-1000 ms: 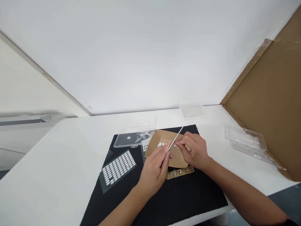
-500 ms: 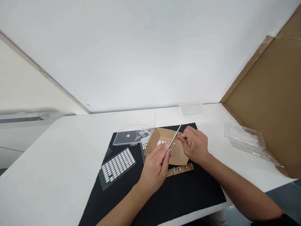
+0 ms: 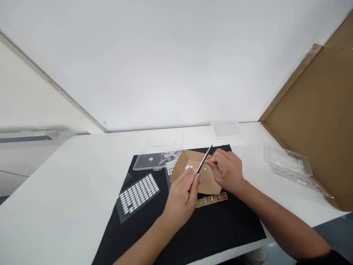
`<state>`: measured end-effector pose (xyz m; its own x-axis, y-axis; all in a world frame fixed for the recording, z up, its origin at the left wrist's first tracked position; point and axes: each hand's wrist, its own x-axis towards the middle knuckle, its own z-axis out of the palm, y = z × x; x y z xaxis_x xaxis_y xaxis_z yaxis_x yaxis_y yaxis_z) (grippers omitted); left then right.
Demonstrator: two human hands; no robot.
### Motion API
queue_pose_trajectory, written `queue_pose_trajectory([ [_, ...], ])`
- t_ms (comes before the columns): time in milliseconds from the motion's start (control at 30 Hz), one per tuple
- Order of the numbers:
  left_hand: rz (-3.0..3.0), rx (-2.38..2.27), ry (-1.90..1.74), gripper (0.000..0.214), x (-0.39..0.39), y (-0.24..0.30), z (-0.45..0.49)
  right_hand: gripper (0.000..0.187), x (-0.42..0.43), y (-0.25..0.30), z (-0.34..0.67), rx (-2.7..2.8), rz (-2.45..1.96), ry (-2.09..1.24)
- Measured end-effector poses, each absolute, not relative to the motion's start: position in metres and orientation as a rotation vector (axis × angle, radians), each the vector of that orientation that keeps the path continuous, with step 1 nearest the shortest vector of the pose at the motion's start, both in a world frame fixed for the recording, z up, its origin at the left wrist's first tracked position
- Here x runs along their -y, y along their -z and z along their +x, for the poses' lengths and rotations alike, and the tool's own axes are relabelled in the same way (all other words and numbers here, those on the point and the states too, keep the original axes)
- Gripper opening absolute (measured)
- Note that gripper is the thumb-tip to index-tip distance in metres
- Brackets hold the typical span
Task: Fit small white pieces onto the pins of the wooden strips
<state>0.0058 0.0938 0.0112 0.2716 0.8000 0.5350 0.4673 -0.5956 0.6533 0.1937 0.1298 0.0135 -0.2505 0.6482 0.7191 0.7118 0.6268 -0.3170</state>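
Note:
My left hand [image 3: 182,189] is closed around a thin, flat nail file [image 3: 204,160], which slants up and to the right over the brown paper tray [image 3: 179,167]. Pinched together beside the file, the fingers of my right hand [image 3: 228,166] hide whatever small thing is between them. Small white pieces [image 3: 189,167] lie in the tray under both hands. Just below the tray is a brown strip [image 3: 211,200] carrying several small metal-looking bits, partly covered by my left hand.
A dark sheet of white oval tabs [image 3: 139,193] lies left on the black mat [image 3: 220,230]. Behind it, an open clear case [image 3: 143,162] holds clear nail tips. Clear boxes [image 3: 288,162] stand at right beside a cardboard panel [image 3: 314,110]. A clear lid [image 3: 226,129] lies by the wall.
The file has turned slightly in my left hand, so a dark face now shows. My right hand has shifted a little to the left, still pinched near the file.

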Motion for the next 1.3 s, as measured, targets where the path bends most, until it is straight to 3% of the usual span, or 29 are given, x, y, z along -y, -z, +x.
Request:
queue_pose_trajectory([
  [1300, 2.173, -1.186, -1.186, 0.025, -0.0947, -0.0099, 0.0063, 0.032, -0.1325, -0.0171, 0.1915, 2.05, -1.014, -0.081],
])
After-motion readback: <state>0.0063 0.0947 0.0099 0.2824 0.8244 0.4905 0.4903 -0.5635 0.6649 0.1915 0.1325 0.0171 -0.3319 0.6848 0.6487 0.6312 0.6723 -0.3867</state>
